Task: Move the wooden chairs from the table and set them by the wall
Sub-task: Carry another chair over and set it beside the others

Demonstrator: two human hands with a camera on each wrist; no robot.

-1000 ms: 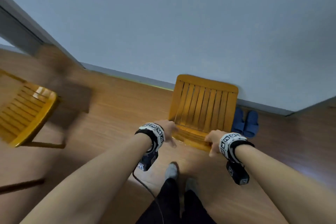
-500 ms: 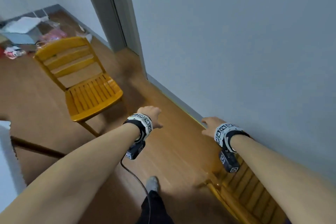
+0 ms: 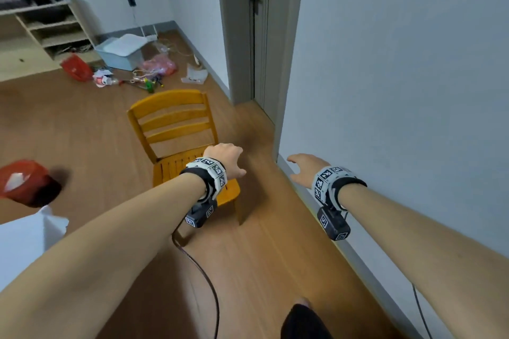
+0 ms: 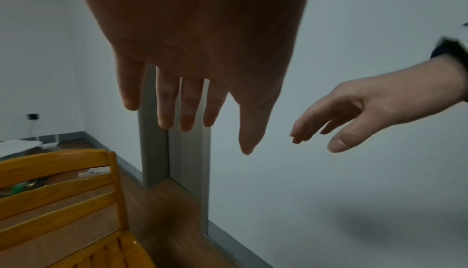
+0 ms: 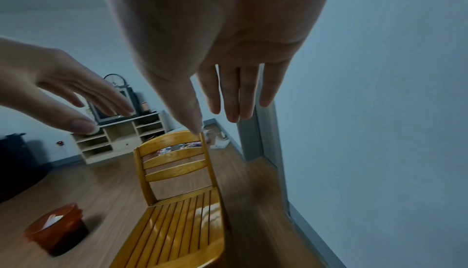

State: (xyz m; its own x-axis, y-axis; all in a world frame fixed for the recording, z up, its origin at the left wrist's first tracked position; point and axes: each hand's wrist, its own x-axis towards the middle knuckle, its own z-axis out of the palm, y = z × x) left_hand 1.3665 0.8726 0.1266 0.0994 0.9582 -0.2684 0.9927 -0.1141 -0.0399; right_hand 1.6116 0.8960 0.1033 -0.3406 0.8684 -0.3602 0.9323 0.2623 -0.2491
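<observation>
Both hands empty with fingers loosely spread, the left hand (image 3: pixel 224 158) hovers nearer the wooden chair (image 3: pixel 176 129) (standing ahead-left, off the wall (image 3: pixel 399 91)) than the right hand (image 3: pixel 304 168).

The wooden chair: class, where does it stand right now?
In the head view the wooden chair stands on the floor left of centre, a little out from the grey wall, short of the door frame, just beyond the left hand.

Chair (image 3: pixel 176 129) apparently left of wall (image 3: pixel 399 91)
</observation>
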